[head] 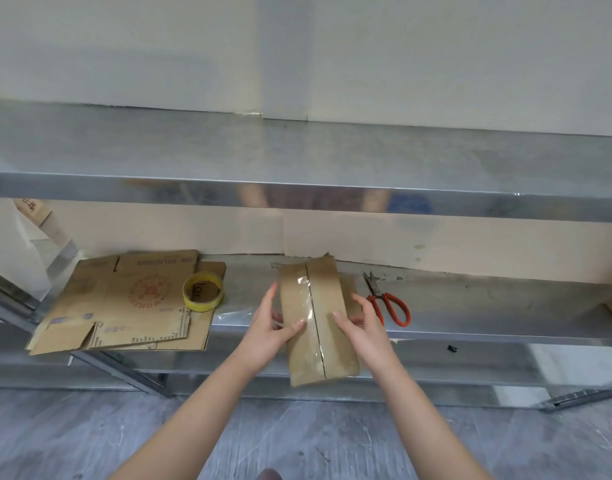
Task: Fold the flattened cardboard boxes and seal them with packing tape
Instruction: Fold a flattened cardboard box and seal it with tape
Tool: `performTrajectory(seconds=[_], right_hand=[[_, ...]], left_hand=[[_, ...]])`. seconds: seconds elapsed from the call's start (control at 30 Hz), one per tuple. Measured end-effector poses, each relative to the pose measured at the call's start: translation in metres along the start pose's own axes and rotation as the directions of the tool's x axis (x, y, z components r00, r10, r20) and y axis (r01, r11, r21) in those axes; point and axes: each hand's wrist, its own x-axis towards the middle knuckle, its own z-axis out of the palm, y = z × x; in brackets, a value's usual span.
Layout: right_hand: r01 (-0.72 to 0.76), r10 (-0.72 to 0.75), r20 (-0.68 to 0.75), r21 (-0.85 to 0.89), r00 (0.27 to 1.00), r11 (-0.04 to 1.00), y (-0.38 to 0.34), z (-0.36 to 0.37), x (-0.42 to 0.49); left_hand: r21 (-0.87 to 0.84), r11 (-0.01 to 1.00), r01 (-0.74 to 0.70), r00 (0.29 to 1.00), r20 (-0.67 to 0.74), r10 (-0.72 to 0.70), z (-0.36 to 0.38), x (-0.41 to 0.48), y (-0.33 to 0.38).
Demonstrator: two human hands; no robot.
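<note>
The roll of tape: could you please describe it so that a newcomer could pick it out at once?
On the lower metal shelf, a stack of flattened cardboard boxes lies at the left end. The roll of tape rests on the stack's right part, left of the folded box. It is the only round, yellow thing; the scissors are red-handled.
</note>
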Motion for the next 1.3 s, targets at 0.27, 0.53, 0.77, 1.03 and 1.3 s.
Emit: performTrajectory(seconds=[0.27,0.53,0.77,1.03,1.3], right_hand=[[0.015,-0.016,0.015,0.047,1.000,0.999,0.005,0.008,-0.016],[0.136,-0.136,-0.092,-0.014,0.986,0.991,-0.004,0.017,-0.037],[0.208,-0.216,-0.121,-0.076,0.969,0.975,-0.012,0.020,-0.048],[0.287,-0.309,-0.085,-0.201,0.947,0.936,-0.033,0.022,-0.038],[0.337,-0.261,0.222,-0.463,0.940,0.820,-0.047,0.037,-0.009]], left_hand=[[-0.132,0.990,-0.038,0.999,0.010,0.040,-0.008,-0.004,0.007],[-0.029,0.988,-0.151,0.987,0.042,0.152,-0.014,-0.011,0.020],[-0.020,0.986,-0.167,0.986,0.024,0.167,-0.024,-0.023,0.028],[-0.136,0.988,-0.078,0.995,0.043,0.085,-0.033,-0.032,0.019],[0.394,0.915,-0.087,0.981,-0.126,0.148,-0.051,-0.022,-0.002]])
